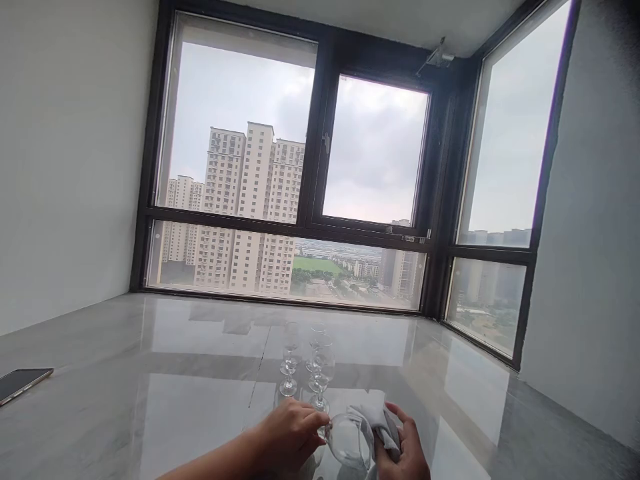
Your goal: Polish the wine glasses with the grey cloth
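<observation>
Low in the view, my left hand [287, 433] grips a clear wine glass [349, 440] that lies on its side, bowl toward the right. My right hand [407, 450] holds a white cloth [376, 417] pressed against the bowl's rim. Just beyond them, several more clear stemmed glasses [306, 367] stand upright in a small cluster on the glossy grey marble surface [175, 387].
A phone [23, 383] lies flat at the far left edge of the surface. Large dark-framed windows [320, 200] close off the back and right, with white walls on both sides. High-rise buildings show outside.
</observation>
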{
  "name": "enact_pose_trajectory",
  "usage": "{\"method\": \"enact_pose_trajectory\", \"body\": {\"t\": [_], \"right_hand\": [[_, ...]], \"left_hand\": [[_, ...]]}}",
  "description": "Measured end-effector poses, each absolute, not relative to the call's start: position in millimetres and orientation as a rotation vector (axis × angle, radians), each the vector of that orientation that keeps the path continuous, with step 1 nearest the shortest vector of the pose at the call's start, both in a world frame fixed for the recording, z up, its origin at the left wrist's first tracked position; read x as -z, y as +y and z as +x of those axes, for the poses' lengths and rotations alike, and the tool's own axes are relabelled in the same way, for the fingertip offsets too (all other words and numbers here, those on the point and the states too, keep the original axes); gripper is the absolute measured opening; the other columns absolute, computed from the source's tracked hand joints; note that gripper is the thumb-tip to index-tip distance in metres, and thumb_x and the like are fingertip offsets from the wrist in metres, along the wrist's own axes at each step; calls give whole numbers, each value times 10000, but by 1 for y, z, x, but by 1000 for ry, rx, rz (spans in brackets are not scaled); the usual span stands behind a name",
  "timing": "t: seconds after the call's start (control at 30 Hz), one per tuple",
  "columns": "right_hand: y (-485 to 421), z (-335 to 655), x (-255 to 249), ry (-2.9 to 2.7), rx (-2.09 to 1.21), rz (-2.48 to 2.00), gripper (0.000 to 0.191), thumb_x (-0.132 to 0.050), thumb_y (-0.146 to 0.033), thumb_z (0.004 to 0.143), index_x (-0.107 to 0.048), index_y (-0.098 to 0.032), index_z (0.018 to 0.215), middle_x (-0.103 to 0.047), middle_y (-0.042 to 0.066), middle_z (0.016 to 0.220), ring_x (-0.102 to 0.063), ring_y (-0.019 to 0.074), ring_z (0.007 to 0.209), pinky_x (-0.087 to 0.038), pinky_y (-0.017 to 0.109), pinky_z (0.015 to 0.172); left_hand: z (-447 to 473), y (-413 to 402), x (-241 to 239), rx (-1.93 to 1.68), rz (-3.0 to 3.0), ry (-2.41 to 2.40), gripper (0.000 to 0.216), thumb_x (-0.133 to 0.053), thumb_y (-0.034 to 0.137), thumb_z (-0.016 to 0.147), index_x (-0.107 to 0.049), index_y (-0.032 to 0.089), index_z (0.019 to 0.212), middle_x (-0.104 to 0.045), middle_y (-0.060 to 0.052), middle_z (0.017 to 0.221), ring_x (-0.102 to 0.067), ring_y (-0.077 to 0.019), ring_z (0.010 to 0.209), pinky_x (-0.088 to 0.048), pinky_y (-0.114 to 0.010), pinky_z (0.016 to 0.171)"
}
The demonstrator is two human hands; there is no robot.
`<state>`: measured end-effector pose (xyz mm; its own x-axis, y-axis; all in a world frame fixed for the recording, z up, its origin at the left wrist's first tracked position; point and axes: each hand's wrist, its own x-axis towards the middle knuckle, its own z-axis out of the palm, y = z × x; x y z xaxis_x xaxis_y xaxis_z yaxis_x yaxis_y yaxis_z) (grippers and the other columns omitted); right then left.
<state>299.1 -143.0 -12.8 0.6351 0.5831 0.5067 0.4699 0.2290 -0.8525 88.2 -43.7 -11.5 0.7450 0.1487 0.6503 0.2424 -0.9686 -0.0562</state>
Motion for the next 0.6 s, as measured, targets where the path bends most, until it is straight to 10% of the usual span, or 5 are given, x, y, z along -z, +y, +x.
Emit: {"method": "enact_pose_trajectory", "body": {"t": [0.6], "right_hand": [[-132, 272, 41, -968, -373, -1231, 746, -606, -706, 830, -502, -198, 1367, -779, 107, 901, -776, 292, 848, -620, 322, 710]], "left_hand": [[79, -40, 2, 1411, -2940, -885, 366, -512, 441, 966, -556, 212, 684, -583, -11, 635, -504, -137, 595, -399, -259, 609]]}}
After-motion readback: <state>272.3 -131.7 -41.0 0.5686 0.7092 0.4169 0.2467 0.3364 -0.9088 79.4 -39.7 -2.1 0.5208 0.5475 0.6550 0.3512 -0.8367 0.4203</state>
